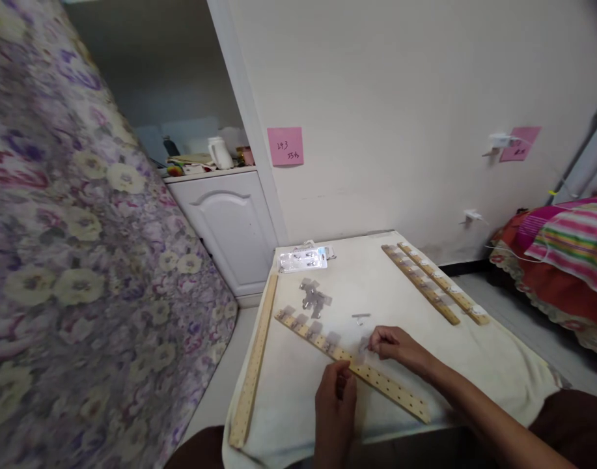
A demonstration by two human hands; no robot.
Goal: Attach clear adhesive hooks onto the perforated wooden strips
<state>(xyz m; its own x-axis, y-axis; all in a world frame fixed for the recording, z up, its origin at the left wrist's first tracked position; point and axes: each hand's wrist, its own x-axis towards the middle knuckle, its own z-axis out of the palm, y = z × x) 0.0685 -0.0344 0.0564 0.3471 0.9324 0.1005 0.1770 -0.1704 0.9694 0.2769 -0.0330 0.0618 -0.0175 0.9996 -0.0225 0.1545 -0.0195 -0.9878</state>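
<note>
A narrow wooden strip (390, 388) with rows of holes lies slantwise on the covered table. Several clear plastic pieces with small metal parts (308, 330) sit along its far left half. My left hand (336, 398) is curled at the strip's near edge, its fingertips closed on that edge. Just beyond the strip, my right hand (392, 343) pinches a small clear plastic piece (363, 346) between thumb and fingers. A small metal T-shaped tool (360, 316) lies past the right hand. Further left is a loose pile of clear pieces with metal parts (314, 297).
A longer bare wooden strip (255, 365) runs along the table's left edge. Two strips fitted with clear pieces (422, 286) lie at the right. Clear packaging (303, 258) is at the back left. Wall, white cabinet (224, 225) and flowered curtain (83, 260) border the table (298, 404).
</note>
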